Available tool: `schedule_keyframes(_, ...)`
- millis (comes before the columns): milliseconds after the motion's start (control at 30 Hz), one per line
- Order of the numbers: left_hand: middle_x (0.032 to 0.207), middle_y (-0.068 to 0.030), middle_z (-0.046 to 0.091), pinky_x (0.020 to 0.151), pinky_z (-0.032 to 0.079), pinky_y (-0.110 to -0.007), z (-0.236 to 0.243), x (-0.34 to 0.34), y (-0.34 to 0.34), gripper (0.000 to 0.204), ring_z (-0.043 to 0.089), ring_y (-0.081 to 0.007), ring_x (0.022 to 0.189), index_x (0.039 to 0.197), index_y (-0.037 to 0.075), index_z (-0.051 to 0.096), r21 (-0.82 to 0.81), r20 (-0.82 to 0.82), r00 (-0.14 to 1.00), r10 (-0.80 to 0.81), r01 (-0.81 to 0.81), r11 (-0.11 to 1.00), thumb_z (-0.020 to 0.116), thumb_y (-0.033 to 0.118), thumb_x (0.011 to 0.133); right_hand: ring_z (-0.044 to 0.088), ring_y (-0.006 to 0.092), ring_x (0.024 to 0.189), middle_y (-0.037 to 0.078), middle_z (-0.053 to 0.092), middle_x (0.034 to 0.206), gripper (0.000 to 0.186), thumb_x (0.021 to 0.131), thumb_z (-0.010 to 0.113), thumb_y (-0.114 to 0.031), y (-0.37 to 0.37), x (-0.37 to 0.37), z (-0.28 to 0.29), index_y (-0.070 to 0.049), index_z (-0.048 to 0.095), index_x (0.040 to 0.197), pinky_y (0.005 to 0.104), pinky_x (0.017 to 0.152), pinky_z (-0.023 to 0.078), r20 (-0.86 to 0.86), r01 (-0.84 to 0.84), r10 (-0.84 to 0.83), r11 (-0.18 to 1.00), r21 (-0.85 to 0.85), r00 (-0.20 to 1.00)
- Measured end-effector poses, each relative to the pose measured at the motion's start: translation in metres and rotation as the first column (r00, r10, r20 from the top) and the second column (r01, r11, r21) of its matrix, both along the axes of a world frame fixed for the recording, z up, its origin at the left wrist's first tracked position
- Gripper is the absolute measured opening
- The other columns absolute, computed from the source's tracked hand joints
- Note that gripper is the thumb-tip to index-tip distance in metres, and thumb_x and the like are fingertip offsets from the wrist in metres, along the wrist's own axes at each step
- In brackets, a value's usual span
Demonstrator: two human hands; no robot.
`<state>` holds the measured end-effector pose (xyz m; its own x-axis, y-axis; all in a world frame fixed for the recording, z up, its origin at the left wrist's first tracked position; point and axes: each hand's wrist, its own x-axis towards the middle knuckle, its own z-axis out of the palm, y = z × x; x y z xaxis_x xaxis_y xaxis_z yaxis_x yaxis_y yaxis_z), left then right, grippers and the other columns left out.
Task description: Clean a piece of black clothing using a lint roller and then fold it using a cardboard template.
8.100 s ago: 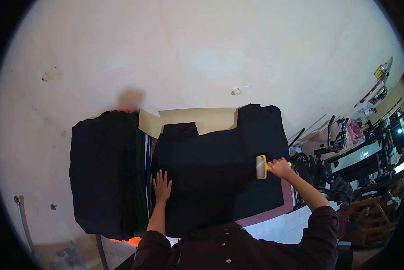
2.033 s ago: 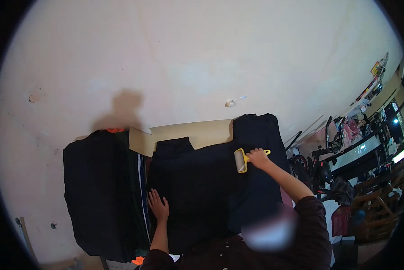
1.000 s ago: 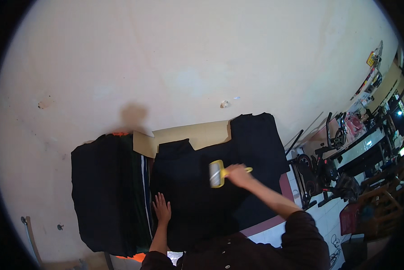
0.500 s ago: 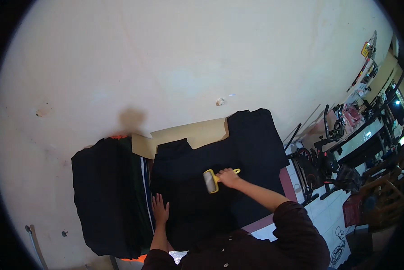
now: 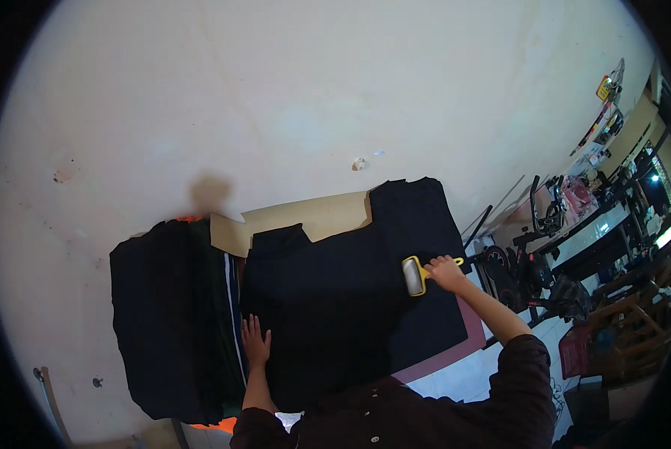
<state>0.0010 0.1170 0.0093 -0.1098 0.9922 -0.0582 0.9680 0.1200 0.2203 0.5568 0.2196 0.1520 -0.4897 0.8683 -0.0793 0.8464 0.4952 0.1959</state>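
A yellow-framed lint roller (image 5: 415, 276) with a pale roll lies against a spread of black cloth (image 5: 328, 292). My right hand (image 5: 445, 274) is wrapped round its handle, near the cloth's right side. Flat on the cloth's left edge rests my left hand (image 5: 256, 340), fingers stretched out. Just left of it is a thick stack of folded dark fabric (image 5: 156, 322), with a white stripe along its near side. Tan cardboard (image 5: 305, 215) shows behind the black cloth.
A pale wall (image 5: 276, 97) rises behind the table. The table's pinkish edge (image 5: 440, 361) shows at the lower right. Farther right stand an exercise bike (image 5: 530, 254), a wooden chair (image 5: 623, 322) and a red box (image 5: 573, 352).
My right hand has slid the lint roller to the right across the black cloth. My left hand stays flat at the cloth's left edge. The whole view has shifted slightly.
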Motion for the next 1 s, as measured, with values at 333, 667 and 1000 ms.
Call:
schedule_keyframes(333,0.151,-0.0044,0.012,0.112,0.010,-0.040,0.006,0.002,0.001,0.059,0.010,-0.0236,0.139,0.143,0.012,0.018,-0.086,0.006,1.000,0.000,0.000,0.996,0.040,0.037,0.094,0.056,0.0243,0.088,0.006,0.058,0.088,0.025,0.078,0.062,-0.032,-0.024,0.089,0.006,-0.013,0.059,0.093,0.0391,0.074,0.042,0.037,0.189,-0.190,0.981,0.047,0.981)
schedule_keyframes(667,0.149,-0.0086,0.018,0.110,0.014,-0.048,0.003,0.030,-0.020,0.058,0.015,-0.0278,0.138,0.142,0.010,0.023,0.082,-0.154,0.982,0.113,-0.101,0.992,0.045,0.030,0.092,0.058,0.0234,0.076,0.007,0.059,0.078,0.020,0.081,0.058,-0.028,-0.058,-0.072,0.006,-0.009,0.061,0.085,0.0385,0.065,0.042,-0.209,0.000,0.009,0.999,0.042,0.978)
schedule_keyframes(1000,0.149,-0.0099,0.019,0.110,0.015,-0.047,-0.001,0.023,-0.092,0.056,0.016,-0.0281,0.137,0.141,0.008,0.025,0.019,0.022,1.000,-0.016,0.016,1.000,0.044,0.028,0.092,0.058,0.0284,0.087,0.011,0.060,0.091,0.029,0.085,0.055,-0.032,-0.103,-0.109,-0.085,-0.008,0.060,0.099,0.0410,0.075,0.043,-0.390,-0.053,-0.043,0.971,-0.232,0.920)
